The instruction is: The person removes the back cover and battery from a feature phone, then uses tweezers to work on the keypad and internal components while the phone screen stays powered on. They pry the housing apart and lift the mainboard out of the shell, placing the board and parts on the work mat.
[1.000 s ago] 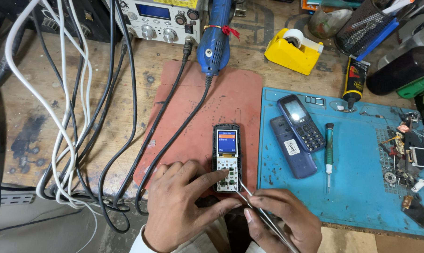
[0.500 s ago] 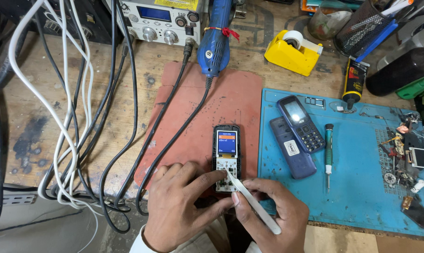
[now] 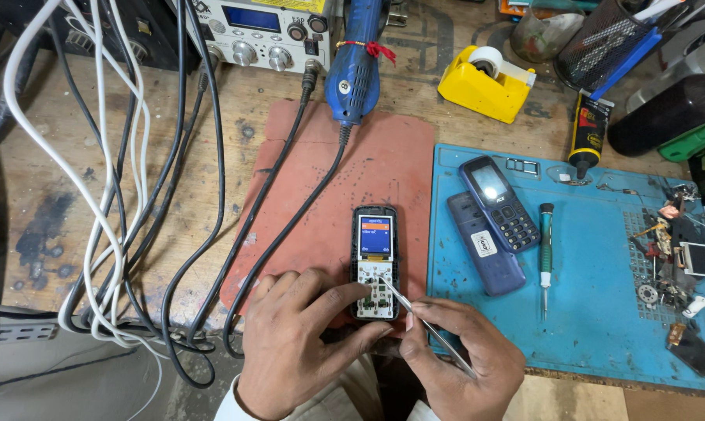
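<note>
A small keypad phone point(image 3: 374, 249) with its front cover off lies upright on a reddish mat point(image 3: 368, 168); its screen is lit blue and orange, and the bare white keypad board shows below. My left hand point(image 3: 298, 343) rests at the phone's lower left, one finger touching the keypad board. My right hand point(image 3: 461, 362) holds thin metal tweezers point(image 3: 422, 320), whose tip touches the keypad board.
A blue work mat point(image 3: 594, 312) on the right carries a dark blue phone point(image 3: 499, 201), a phone back cover point(image 3: 483, 245), a green-handled screwdriver point(image 3: 546, 249) and small parts point(image 3: 676, 257). Behind: a blue handpiece point(image 3: 356, 66), a yellow tape dispenser point(image 3: 485, 82), a glue tube point(image 3: 588, 132). Cables point(image 3: 126, 195) cross the left.
The tweezers have swung in my right hand, from pointing down and right to having their tip on the keypad board. My left hand stays by the phone.
</note>
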